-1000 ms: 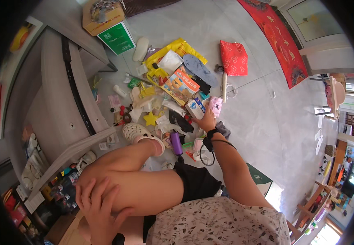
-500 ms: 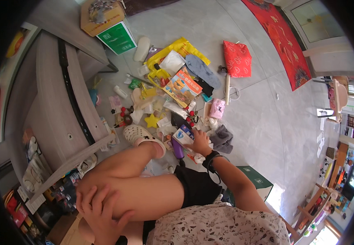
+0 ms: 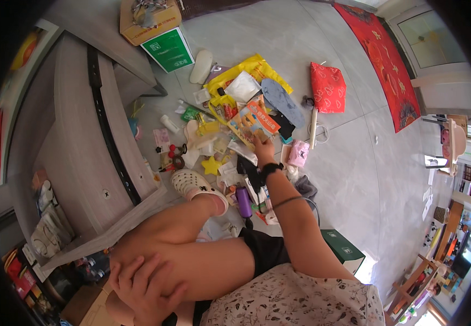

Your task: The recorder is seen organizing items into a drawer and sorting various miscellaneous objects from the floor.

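Observation:
My right hand (image 3: 263, 150) is at the lower corner of an orange picture book (image 3: 253, 120), fingers closed on its edge. The book lies on a pile of small things on the floor. My left hand (image 3: 147, 282) rests on my bare thigh, fingers spread, holding nothing. Below my right wrist lie a purple bottle (image 3: 243, 202) and a narrow white box (image 3: 253, 191), partly hidden by other things. Around the book are a yellow bag (image 3: 272, 74), a grey-blue insole (image 3: 282, 101), a yellow star (image 3: 211, 165) and a pink packet (image 3: 299, 154).
An open wooden drawer (image 3: 78, 157) stands at my left. A green-sided box (image 3: 169, 50) is at the far left, and a dark green box (image 3: 343, 249) sits by my right elbow. A red heart-patterned pouch (image 3: 328, 88) lies right of the pile. My clog (image 3: 187, 182) stands at its near edge.
My right hand has left the blue-and-white box and moved away from me to the book's corner. My left hand stays on my thigh. The view has shifted slightly.

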{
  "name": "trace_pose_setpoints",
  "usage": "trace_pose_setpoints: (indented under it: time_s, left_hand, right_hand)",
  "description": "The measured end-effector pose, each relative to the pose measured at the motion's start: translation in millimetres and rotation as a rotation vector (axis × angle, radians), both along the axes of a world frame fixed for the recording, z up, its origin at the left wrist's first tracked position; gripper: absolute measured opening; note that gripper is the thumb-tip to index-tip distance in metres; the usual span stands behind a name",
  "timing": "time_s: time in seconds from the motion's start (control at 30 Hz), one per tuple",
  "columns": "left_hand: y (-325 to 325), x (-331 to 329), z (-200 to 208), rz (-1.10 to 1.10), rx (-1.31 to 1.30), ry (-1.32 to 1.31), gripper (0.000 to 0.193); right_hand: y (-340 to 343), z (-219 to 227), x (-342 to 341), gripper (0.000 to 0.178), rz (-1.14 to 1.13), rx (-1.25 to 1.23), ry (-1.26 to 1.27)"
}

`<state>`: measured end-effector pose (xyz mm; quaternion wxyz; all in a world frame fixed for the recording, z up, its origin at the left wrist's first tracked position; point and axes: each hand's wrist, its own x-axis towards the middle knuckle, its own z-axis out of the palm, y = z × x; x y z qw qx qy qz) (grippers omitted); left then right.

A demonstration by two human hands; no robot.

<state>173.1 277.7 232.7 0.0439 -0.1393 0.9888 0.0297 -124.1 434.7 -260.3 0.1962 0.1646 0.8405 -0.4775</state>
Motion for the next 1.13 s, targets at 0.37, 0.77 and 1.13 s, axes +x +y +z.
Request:
trace_pose_setpoints:
  time_s: [0.37, 0.77, 1.13]
  left_hand:
    - [1.3, 3.2, -4.1, -0.040, -0.027, 0.076, 0.032]
    - [1.1, 0.4, -5.2, 0.008, -0.022, 0.096, 0.030]
    - [-8.5, 13.4, -14.3, 0.014, 0.071, 0.235, 0.032]
  right_hand:
    - [121.6, 70.0, 84.9, 0.032, 0.496, -0.262, -0.190]
    - [-51.6, 69.8, -12.9, 0.074, 0.486, 0.510, 0.297]
    - [-10.2, 79.9, -63.6, 0.071, 0.740, 0.310, -0.053]
